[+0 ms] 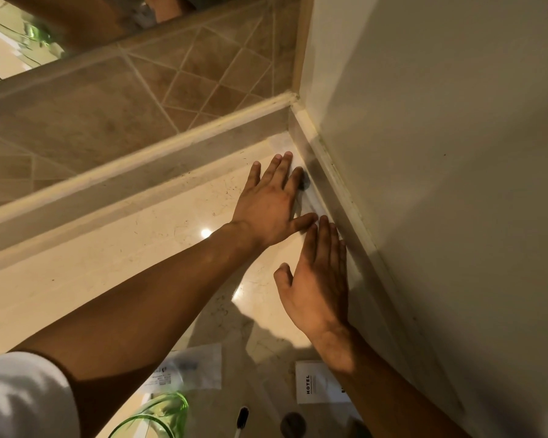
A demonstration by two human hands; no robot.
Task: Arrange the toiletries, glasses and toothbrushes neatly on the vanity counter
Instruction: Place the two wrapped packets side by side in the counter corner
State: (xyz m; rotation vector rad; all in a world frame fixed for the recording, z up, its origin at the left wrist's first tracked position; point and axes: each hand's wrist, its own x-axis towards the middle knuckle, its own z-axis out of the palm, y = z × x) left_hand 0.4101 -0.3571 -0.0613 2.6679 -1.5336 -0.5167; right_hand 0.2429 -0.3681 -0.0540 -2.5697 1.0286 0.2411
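Pale stone vanity counter [76, 279] fills view, meeting white wall [456, 153] at right; your left hand [271, 205] lies flat near far corner, fingers straight, slightly spread, over blurred clear item you cannot identify; your right hand [317, 286] flat beside wall, fingers pressed together; near you: green glass [159, 417], clear packet [187, 371], white hotel sachet [314, 385], toothbrush [241, 420].
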